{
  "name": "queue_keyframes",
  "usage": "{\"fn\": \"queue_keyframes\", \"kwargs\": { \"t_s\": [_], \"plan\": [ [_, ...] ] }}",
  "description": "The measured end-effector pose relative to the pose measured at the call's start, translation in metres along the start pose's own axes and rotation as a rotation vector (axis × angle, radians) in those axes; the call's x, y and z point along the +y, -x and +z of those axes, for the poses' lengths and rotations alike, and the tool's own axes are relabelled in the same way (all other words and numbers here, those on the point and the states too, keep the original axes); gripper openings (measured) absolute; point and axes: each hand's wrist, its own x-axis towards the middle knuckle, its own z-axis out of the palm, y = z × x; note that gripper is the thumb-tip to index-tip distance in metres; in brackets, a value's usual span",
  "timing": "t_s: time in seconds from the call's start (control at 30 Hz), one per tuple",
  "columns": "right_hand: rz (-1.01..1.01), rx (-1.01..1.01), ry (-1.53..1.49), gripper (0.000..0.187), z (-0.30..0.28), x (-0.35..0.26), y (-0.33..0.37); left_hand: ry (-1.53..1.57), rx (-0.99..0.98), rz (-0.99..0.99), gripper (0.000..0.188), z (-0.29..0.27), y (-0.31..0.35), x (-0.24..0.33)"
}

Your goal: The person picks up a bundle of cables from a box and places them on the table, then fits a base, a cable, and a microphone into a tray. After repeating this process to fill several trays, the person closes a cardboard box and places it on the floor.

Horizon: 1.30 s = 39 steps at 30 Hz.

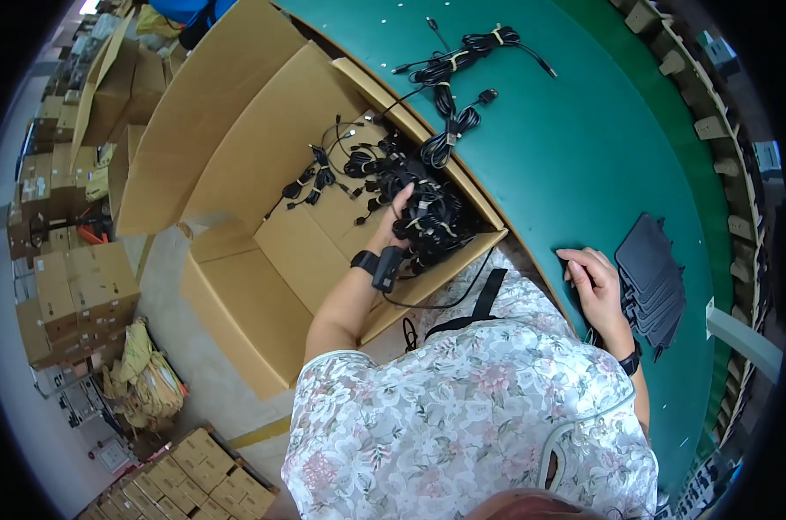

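My left hand (397, 221) reaches into an open cardboard box (228, 147), with thumb and fingers closed around black cable bundles (432, 217) piled along its right wall. The cables partly hide its fingertips. A few smaller cable bundles (319, 173) lie on the box floor, left of the pile. At the near edge of the green table (540, 147) rests my right hand (594, 282), its fingers loosely bent and apart, with nothing in them. Beside it is a fanned stack of flat black pieces (651, 277). Tied black cables (453, 65) lie at the table's far end.
The box stands against the table's left edge, its flap (206, 104) raised. Stacked cartons (85, 290) and a bundle of yellowish wrapping (146, 381) stand on the floor at left. More cartons (193, 472) sit at lower left. A row of racks (714, 130) borders the table's right side.
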Motion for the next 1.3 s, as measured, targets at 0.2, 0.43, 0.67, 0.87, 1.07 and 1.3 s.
{"fn": "queue_keyframes", "kwargs": {
  "t_s": [0.2, 0.43, 0.67, 0.87, 1.07, 1.3],
  "plan": [
    [-0.009, 0.007, -0.054, 0.013, -0.002, 0.001, 0.001, 0.024, -0.063, 0.312, 0.043, 0.047, 0.055, 0.045],
    [-0.057, -0.010, -0.065, 0.013, -0.004, 0.007, 0.001, 0.033, -0.128, 0.668, 0.044, 0.119, 0.095, 0.085],
    [-0.071, 0.009, -0.107, 0.013, -0.005, 0.009, 0.001, -0.356, -0.201, 1.271, 0.044, 0.244, 0.081, 0.110],
    [-0.047, 0.014, -0.165, 0.014, -0.005, 0.007, 0.002, -0.506, -0.463, 0.608, 0.037, 0.291, 0.018, 0.121],
    [-0.057, 0.013, -0.174, 0.014, -0.005, 0.011, 0.004, -1.291, -0.089, 0.574, 0.039, 0.265, -0.002, 0.134],
    [-0.047, -0.022, -0.129, 0.015, -0.004, 0.007, 0.003, -0.910, 0.322, 1.176, 0.026, 0.158, 0.051, 0.194]
  ]
}}
